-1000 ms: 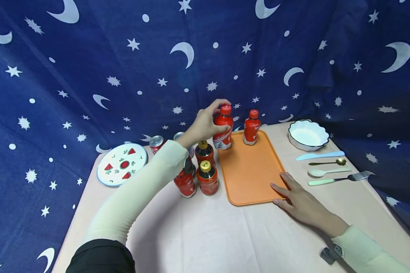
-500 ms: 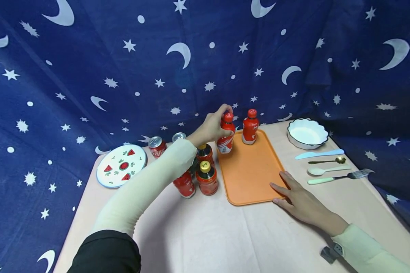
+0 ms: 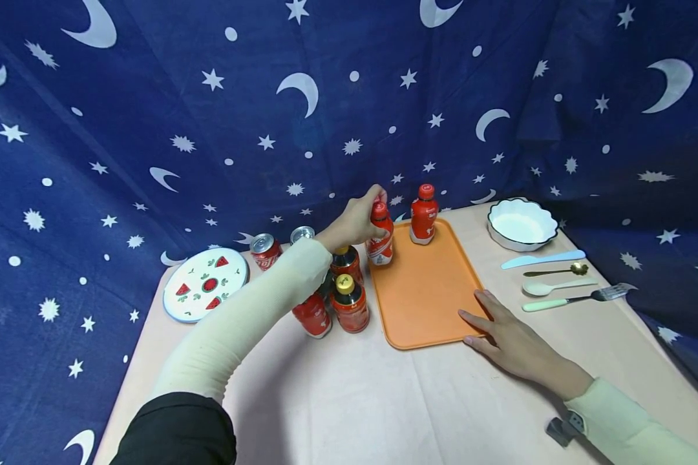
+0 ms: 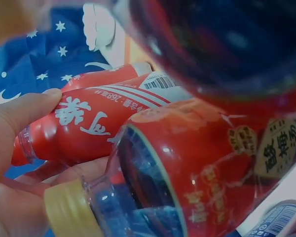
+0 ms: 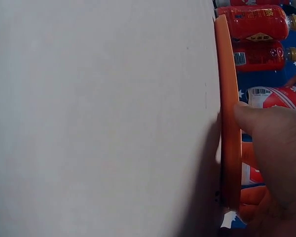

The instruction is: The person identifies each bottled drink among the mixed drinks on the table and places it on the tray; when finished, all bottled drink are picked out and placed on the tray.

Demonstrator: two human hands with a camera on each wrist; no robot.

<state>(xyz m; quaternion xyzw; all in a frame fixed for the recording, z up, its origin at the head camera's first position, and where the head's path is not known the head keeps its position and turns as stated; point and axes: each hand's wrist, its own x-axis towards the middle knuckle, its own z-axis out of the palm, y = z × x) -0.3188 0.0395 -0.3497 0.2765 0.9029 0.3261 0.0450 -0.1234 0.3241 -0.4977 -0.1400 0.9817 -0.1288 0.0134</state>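
My left hand [image 3: 351,223] grips a red cola bottle [image 3: 380,248] around its upper part, upright at the back left corner of the orange tray [image 3: 430,290]. The left wrist view shows fingers and thumb around this cola bottle [image 4: 84,118], partly behind a yellow-capped bottle [image 4: 227,168]. A second red cola bottle [image 3: 423,223] stands on the tray's back edge. With fingers spread, my right hand [image 3: 508,336] rests on the tray's near right corner. In the right wrist view its thumb [image 5: 261,118] lies at the tray's rim [image 5: 229,98].
Left of the tray stand yellow-capped drink bottles [image 3: 351,307], another red bottle [image 3: 313,316] and drink cans [image 3: 264,248], partly behind my left arm. A watermelon-patterned plate [image 3: 205,284] lies farther left. To the right are a white scalloped dish [image 3: 522,226], a blue knife [image 3: 541,259], spoons [image 3: 558,286] and a fork [image 3: 576,299].
My left hand has lowered the cola bottle toward the tray's back left corner. My right hand stays on the tray. The head view has shifted slightly.
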